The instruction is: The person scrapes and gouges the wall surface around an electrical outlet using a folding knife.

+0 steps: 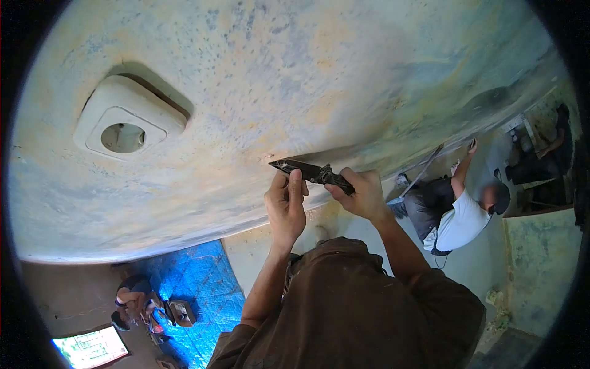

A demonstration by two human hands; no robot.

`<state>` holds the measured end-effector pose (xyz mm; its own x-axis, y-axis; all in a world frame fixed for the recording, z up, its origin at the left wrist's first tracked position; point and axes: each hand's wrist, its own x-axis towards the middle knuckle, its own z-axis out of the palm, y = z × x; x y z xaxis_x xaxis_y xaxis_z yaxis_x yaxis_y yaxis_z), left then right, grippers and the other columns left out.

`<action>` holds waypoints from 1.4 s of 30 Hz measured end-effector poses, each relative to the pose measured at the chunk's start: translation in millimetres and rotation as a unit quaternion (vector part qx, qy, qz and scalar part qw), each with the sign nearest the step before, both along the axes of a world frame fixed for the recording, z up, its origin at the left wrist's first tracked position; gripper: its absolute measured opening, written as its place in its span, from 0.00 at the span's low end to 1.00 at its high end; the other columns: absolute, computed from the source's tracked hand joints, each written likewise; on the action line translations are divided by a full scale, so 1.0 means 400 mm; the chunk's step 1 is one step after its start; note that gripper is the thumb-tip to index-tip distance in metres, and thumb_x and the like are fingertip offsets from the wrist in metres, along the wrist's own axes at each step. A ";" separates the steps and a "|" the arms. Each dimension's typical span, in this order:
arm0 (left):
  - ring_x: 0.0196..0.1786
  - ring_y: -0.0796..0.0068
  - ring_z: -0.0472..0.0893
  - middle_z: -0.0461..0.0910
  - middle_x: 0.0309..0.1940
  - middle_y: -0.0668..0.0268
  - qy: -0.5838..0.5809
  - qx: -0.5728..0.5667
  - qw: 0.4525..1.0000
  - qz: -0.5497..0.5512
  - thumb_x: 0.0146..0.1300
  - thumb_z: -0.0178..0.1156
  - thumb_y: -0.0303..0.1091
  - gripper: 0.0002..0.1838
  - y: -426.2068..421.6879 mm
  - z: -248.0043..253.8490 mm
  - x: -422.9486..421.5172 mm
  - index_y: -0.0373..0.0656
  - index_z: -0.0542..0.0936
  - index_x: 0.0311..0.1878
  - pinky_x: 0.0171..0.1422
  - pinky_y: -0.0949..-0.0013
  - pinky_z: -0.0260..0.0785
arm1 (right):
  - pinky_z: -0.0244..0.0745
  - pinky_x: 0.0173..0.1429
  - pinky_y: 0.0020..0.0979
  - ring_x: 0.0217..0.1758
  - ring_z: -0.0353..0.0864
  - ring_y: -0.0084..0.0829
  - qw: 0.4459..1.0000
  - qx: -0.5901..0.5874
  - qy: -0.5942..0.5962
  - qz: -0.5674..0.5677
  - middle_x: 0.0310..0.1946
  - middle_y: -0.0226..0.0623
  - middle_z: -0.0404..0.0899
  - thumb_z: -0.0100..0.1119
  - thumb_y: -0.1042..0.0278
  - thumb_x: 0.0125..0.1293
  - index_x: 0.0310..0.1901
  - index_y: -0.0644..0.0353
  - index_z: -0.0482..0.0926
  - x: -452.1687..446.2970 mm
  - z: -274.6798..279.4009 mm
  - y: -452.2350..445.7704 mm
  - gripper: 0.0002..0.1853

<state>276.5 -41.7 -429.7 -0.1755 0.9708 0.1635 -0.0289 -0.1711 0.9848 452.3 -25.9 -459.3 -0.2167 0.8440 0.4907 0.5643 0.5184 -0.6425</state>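
A dark knife with a pointed blade lies across both my hands, its tip at the mottled, worn wall. My right hand is wrapped round the black handle. My left hand pinches the blade between thumb and fingers, close to the tip. Beside the tip, a small rough patch marks the paint. The blade's far side is hidden from me.
A white wall socket sticks out on the left. To the right a person in a white shirt crouches by the wall, near a broom. Another person sits by a blue tarp holding boxes. A dark-clothed person is far right.
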 end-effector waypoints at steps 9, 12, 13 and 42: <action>0.23 0.89 0.62 0.71 0.20 0.73 -0.023 -0.022 0.999 -0.010 0.76 0.53 0.37 0.16 -0.007 -0.009 -0.001 0.37 0.75 0.33 0.25 0.77 0.52 | 0.70 0.20 0.36 0.13 0.77 0.38 1.000 0.017 -0.026 0.002 0.12 0.38 0.75 0.69 0.50 0.61 0.25 0.58 0.74 0.006 0.005 0.001 0.20; 0.23 0.89 0.62 0.72 0.19 0.72 -0.017 -0.006 1.000 -0.006 0.76 0.53 0.37 0.16 -0.005 -0.020 -0.003 0.37 0.75 0.33 0.25 0.77 0.52 | 0.70 0.20 0.37 0.13 0.77 0.39 1.000 0.012 -0.022 -0.009 0.12 0.39 0.74 0.69 0.51 0.61 0.26 0.58 0.75 -0.009 -0.027 -0.013 0.20; 0.23 0.89 0.62 0.72 0.19 0.72 -0.017 -0.003 1.000 -0.006 0.76 0.52 0.36 0.16 -0.001 -0.023 -0.003 0.37 0.75 0.33 0.25 0.77 0.52 | 0.70 0.20 0.37 0.13 0.77 0.39 1.000 0.015 -0.021 -0.012 0.12 0.39 0.74 0.69 0.51 0.62 0.26 0.58 0.75 -0.011 -0.033 -0.008 0.20; 0.20 0.88 0.60 0.72 0.16 0.71 0.078 0.043 0.996 0.018 0.76 0.53 0.36 0.19 0.029 -0.065 -0.027 0.36 0.73 0.27 0.23 0.74 0.51 | 0.63 0.23 0.39 0.15 0.71 0.40 0.976 -0.197 0.026 0.093 0.14 0.44 0.71 0.63 0.51 0.67 0.34 0.66 0.75 -0.029 -0.033 0.045 0.21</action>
<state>265.9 -30.0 -455.5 -0.1761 0.9454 0.2742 0.1317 -0.2534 0.9584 440.8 -7.7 -472.5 -0.3677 0.9178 0.1496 0.4451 0.3150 -0.8383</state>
